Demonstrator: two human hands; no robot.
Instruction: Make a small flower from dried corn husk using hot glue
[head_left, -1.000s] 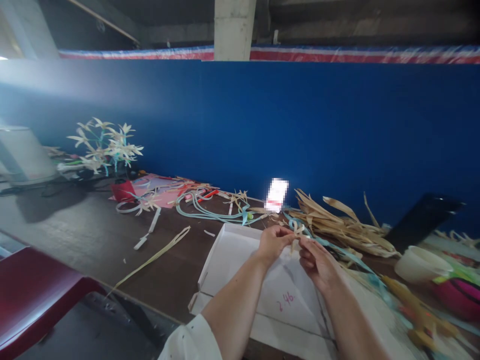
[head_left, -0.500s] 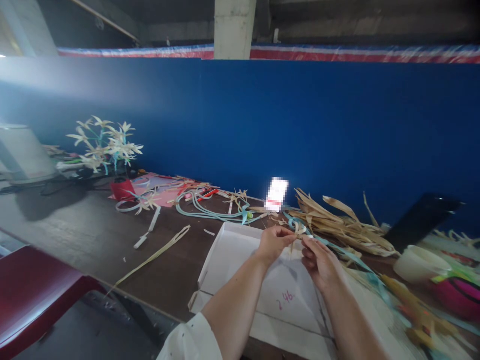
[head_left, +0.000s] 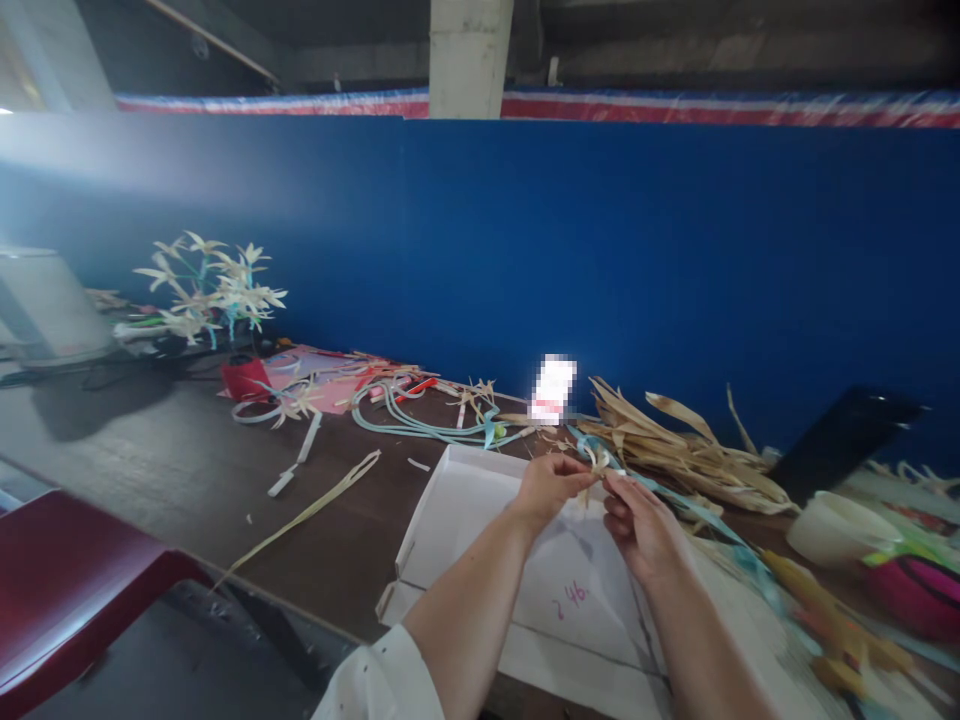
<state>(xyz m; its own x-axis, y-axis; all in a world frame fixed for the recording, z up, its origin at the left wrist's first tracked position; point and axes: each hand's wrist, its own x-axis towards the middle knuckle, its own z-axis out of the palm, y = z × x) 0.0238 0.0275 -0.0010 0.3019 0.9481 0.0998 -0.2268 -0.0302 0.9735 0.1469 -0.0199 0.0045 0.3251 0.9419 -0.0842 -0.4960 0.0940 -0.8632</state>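
A small pale flower of dried husk strips (head_left: 598,462) is pinched between my two hands, above the far part of an open white cardboard box (head_left: 465,510). My left hand (head_left: 553,488) is closed on its left side, thumb and index finger together. From the right, the fingertips of my right hand (head_left: 637,515) grip the same flower near its base. Its lower part is partly covered by my fingers. Pink handwriting (head_left: 574,600) shows on the box between my forearms. A light blue ribbon (head_left: 675,495) runs behind my right hand.
Dried corn husks (head_left: 682,450) lie at the back right, near a cream bowl (head_left: 840,528) and a yellow glue gun (head_left: 832,610). A bright phone (head_left: 553,390) leans by the blue partition (head_left: 637,250). Leftward are coiled pale-blue cords (head_left: 405,428), a potted husk-flower plant (head_left: 244,378) and a red chair (head_left: 82,590).
Almost nothing differs. Both hands stay in the same place on the flower, with only a tiny shift of the petals between the fingers.
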